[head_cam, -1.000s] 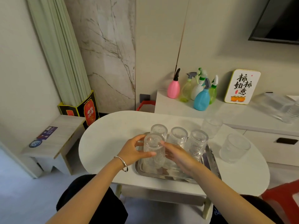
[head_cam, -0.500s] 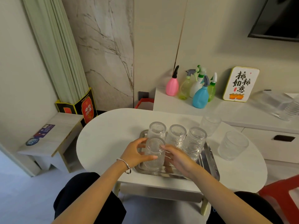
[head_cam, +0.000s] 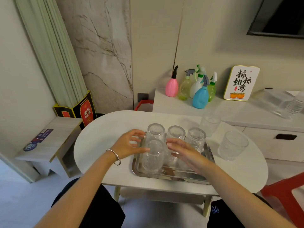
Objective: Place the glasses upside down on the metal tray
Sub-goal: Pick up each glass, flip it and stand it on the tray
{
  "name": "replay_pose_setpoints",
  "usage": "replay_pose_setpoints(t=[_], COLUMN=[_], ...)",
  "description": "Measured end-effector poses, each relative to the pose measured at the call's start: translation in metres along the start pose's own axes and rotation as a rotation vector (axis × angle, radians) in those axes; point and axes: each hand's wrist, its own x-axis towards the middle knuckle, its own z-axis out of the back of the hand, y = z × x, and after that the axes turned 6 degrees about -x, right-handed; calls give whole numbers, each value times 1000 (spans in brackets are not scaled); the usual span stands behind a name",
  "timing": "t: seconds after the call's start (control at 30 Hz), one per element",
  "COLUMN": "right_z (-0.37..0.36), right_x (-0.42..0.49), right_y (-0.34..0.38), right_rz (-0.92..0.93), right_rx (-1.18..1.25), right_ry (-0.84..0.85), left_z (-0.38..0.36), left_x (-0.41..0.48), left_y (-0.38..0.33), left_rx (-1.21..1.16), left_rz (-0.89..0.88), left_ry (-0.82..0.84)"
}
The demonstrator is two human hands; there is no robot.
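Note:
A metal tray (head_cam: 166, 176) lies on the white oval table (head_cam: 102, 142). Three ribbed glasses stand upside down in its back row (head_cam: 156, 131) (head_cam: 176, 132) (head_cam: 196, 136). A fourth upside-down glass (head_cam: 153, 157) stands at the tray's front left. My left hand (head_cam: 130, 143) is beside it with fingers spread, thumb tip at the glass wall. My right hand (head_cam: 184, 152) hovers flat over the tray just right of that glass, fingers apart. Two more glasses stand upright on the table right of the tray (head_cam: 210, 123) (head_cam: 232, 146).
Behind the table a white cabinet (head_cam: 246, 116) carries several spray bottles (head_cam: 200, 96), a framed sign (head_cam: 241, 83) and clear plastic bottles (head_cam: 294, 106). A low wooden stool (head_cam: 49, 142) stands left, a red chair (head_cam: 286, 193) at the right.
Both hands were wrapped around the front-left glass and lowered it onto the tray. Now their fingers have opened away from it and the glass stands by itself.

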Motion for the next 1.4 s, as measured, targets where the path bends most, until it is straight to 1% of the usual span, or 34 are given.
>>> replay_pose_setpoints(t=[0.13,0.23,0.3,0.37,0.43,0.5,0.57,0.63,0.77,0.93,1.07,1.13,1.2,1.3,1.33,1.4], right_z=[39,77,105,130,147,160,170,181,190,190,182,176,169,152,145,131], right_x=[-14,-11,-2,11,26,42,57,72,101,117,109,99,86,65,58,45], right_y=[25,45,53,54,46,34,23,15,-1,-12,-2,14,36,66,74,83], right_rz=[119,184,170,122,79,42,-18,-83,-157,-108,0,94,194,287,288,280], right_rx=[-76,-156,-253,-304,-289,-347,-469,-570,-660,-691,-630,-506,-319,-28,80,263], right_ry=[-48,-169,-258,-382,-539,-629,-635,-600,-508,-607,-663,-701,-725,-690,-651,-550], left_z=[6,-17,-41,-66,-86,-101,-112,-120,-128,-127,-128,-128,-126,-117,-112,-102], left_x=[22,55,81,107,129,146,160,169,176,178,177,175,173,169,166,158], left_y=[-36,-61,-74,-79,-77,-71,-64,-57,-46,-41,-40,-42,-50,-73,-82,-97], left_rx=[37,60,82,96,124,163,201,234,264,210,189,187,129,-78,-174,-393], left_rz=[-78,-142,-157,-122,-47,18,44,30,38,58,76,49,28,45,71,112], left_ry=[-31,-29,22,94,147,190,217,240,313,302,300,303,245,59,32,36])
